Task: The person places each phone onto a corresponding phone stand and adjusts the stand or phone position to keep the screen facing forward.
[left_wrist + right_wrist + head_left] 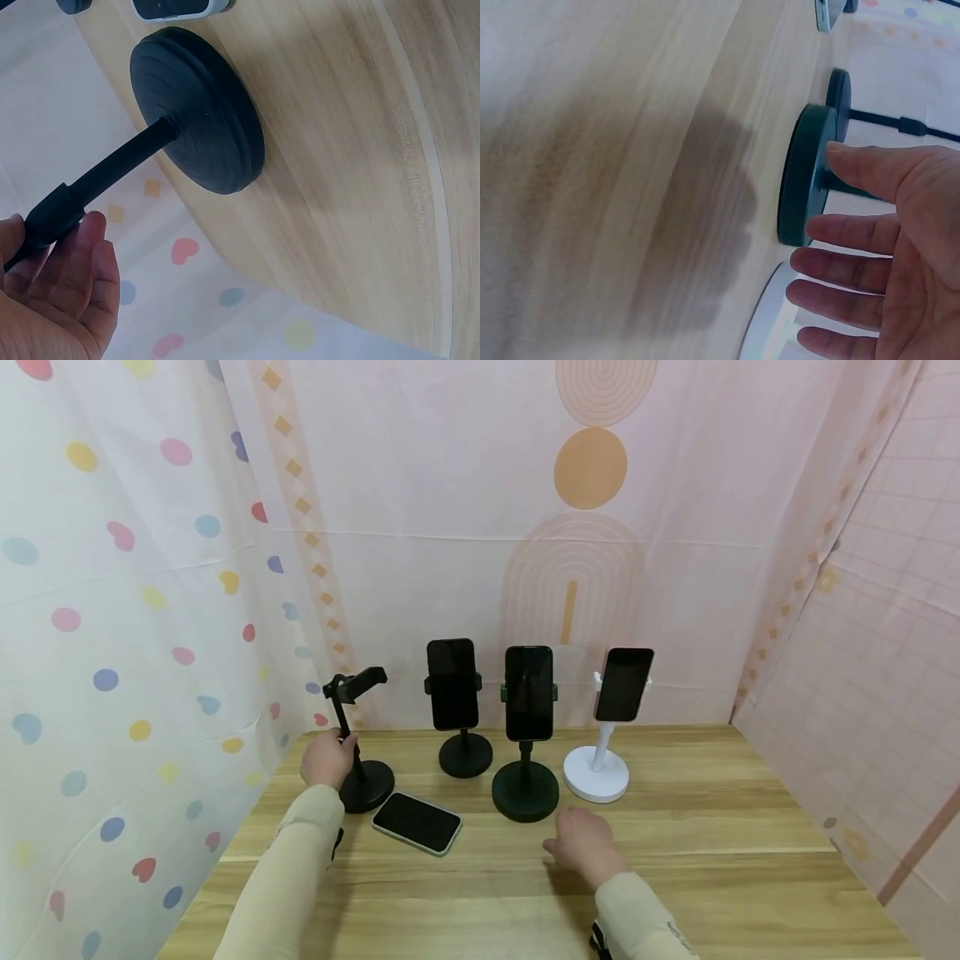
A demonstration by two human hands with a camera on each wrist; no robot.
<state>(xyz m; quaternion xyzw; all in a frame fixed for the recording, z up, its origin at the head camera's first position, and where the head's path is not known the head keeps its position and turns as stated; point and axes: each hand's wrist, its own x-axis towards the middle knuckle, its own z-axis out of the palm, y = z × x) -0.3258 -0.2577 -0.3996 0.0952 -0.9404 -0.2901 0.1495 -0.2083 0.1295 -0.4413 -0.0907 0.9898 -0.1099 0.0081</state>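
My left hand [327,760] grips the stem of a black phone stand [367,785] at the table's left; its holder on top carries no phone. In the left wrist view, thumb and fingers [91,232] close round the stem's thicker collar, above the round base [199,112]. A phone [417,823] with a pale edge lies flat, dark screen up, just right of that base. My right hand [582,843] hovers over the table in front of the green stand [525,792] and the white stand [597,774], fingers apart and holding nothing in the right wrist view.
Behind, another black stand [466,755] holds an upright phone [453,685]. The green stand bears a phone [528,693], the white one a tilted phone [624,685]. Patterned curtains [420,485] close off the back and sides of the wooden table [712,827].
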